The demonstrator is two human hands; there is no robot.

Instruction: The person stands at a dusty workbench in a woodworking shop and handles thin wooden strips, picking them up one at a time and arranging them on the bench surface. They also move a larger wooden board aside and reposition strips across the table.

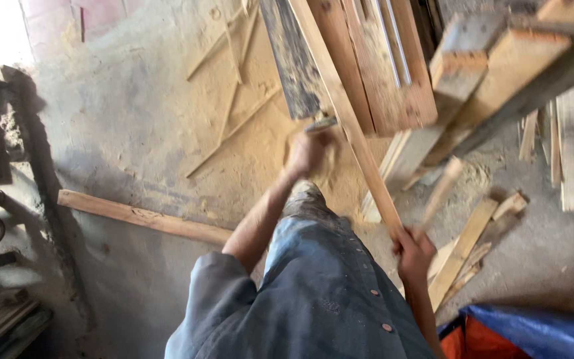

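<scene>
Right hand (414, 254) fingers closed round a long wooden slat (343, 110); left hand (307, 153), blurred, grips a dark board (293, 60) at its lower end

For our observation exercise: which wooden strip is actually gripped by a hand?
The long slanted strip, its lower end held in the right hand; the others lie loose on the floor.

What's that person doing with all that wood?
A person in a grey-blue shirt stands in a dusty wood workshop. Their right hand grips the lower end of a long, thin, pale wooden strip that slants up towards stacked wooden boards. Their left hand is raised and blurred, close to a dark flat board; whether it holds anything is unclear. Short wood offcuts and sawdust lie on the concrete floor.
</scene>
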